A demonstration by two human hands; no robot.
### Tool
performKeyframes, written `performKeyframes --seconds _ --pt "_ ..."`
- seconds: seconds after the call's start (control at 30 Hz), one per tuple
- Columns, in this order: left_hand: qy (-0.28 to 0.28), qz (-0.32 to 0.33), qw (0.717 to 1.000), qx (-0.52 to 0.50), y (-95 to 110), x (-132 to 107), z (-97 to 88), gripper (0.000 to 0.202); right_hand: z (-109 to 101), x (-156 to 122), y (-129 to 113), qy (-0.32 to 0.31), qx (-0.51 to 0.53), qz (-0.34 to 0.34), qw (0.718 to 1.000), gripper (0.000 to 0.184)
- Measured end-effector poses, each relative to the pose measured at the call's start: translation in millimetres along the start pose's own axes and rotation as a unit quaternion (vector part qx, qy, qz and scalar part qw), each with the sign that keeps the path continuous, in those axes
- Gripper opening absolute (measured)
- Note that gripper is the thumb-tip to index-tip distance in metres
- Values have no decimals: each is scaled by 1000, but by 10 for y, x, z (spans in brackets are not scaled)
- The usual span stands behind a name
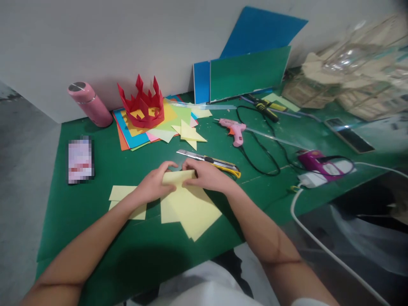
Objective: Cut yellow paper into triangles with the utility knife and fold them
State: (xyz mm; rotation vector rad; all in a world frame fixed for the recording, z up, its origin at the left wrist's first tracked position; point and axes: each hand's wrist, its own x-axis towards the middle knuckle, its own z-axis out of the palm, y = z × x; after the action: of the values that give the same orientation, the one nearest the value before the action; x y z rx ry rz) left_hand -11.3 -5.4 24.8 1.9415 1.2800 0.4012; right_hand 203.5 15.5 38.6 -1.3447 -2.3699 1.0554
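Observation:
My left hand (155, 183) and my right hand (205, 174) meet over a pale yellow paper sheet (191, 210) lying on the green table (95, 229). Both press and pinch a folded strip along the sheet's far edge, fingers curled on it. More pale yellow pieces (123, 193) lie under and left of my left wrist. A yellow utility knife (212, 161) rests just beyond my right hand.
A red paper crown (142, 106) sits on a stack of coloured sheets (149, 127) with yellow triangles (188, 134). A pink bottle (89, 104), pink glue gun (235, 128) with black cable, purple tool (315, 163), phone (349, 135), blue and green boards (248, 74) surround them.

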Motion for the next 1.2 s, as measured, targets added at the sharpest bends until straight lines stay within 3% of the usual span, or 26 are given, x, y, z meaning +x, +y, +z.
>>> performKeyframes --seconds 0.13,0.27,0.37,0.47,0.57,0.7,0.8,0.97,1.1,1.2 --pt "55 -5 998 -11 -94 70 4 35 9 66 115 71 44 29 996 14" --pt "93 -37 993 -60 -156 101 20 24 7 84 183 109 63 60 990 16" --pt "116 -68 979 -155 -201 120 45 24 1 72 192 105 88 79 987 23" --pt "161 -52 960 -221 -247 140 75 25 -10 59 176 52 115 98 987 25" --pt "169 -49 959 -220 -264 141 82 26 -35 50 161 5 75 69 995 27" --pt "130 -56 977 -157 -227 110 54 22 -62 41 186 62 -15 -4 998 23" --pt "127 -35 981 -139 -203 96 52 17 -46 49 230 84 -15 -21 996 17" --pt "217 -13 951 -219 -245 128 83 16 64 129 275 146 121 -34 981 16" --pt "297 -9 915 -272 -306 185 82 22 174 206 267 146 300 8 943 32" --pt "311 -14 899 -306 -340 222 79 32 238 243 249 201 305 15 931 31"
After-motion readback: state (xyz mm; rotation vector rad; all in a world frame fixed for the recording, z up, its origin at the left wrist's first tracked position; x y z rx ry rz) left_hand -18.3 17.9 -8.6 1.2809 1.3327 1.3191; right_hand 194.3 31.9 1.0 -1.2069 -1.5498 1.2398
